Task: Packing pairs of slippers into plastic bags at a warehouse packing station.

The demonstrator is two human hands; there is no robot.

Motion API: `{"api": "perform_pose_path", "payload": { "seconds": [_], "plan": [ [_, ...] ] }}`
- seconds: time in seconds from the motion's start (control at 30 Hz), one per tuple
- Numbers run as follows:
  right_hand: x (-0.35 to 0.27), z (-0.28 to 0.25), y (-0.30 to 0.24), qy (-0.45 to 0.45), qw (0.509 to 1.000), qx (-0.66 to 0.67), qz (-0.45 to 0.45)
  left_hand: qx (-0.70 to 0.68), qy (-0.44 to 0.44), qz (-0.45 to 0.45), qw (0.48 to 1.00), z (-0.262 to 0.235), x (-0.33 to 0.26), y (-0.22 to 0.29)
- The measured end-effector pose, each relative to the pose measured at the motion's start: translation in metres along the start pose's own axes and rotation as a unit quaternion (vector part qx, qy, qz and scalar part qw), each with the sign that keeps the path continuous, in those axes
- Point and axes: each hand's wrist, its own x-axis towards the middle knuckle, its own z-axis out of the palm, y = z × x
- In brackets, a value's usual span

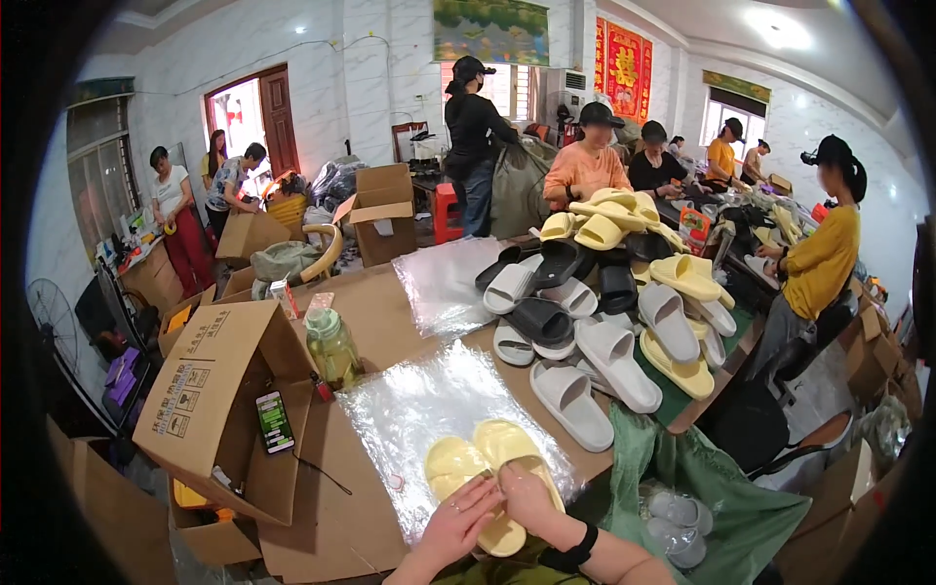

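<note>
A pair of pale yellow slippers lies in front of me, the left slipper [452, 458] and the right slipper [503, 441] side by side, over clear plastic bags [385, 414]. My left hand [462, 517] is on the near part of the left slipper, its fingers close together and its thumb hidden. Against the inner edge of the right slipper, my right hand [527, 499] has its fingers bent and closed. The fingertips of both hands meet between the slippers; whether something small is pinched there is hidden. A dark band circles my right wrist.
Grey, black and yellow slippers [621, 363] are heaped at the right. A cardboard box [219, 409] with a phone [275, 422] stands left, near a green bottle [333, 349]. More plastic bags [444, 283] lie beyond. A green sack [673, 487] hangs at right; several people work farther back.
</note>
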Motion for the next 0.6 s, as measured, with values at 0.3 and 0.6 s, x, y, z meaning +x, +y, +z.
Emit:
{"api": "perform_pose_path", "payload": {
  "seconds": [0.3,0.6],
  "plan": [
    [0.034,0.049,0.047,0.096,0.983,-0.153,-0.031,-0.149,-0.129,0.031,0.98,-0.011,-0.003,0.024],
    [0.056,0.03,0.008,0.094,0.995,-0.002,-0.013,-0.07,-0.161,-0.025,0.984,-0.037,-0.022,0.009]
  ]
}}
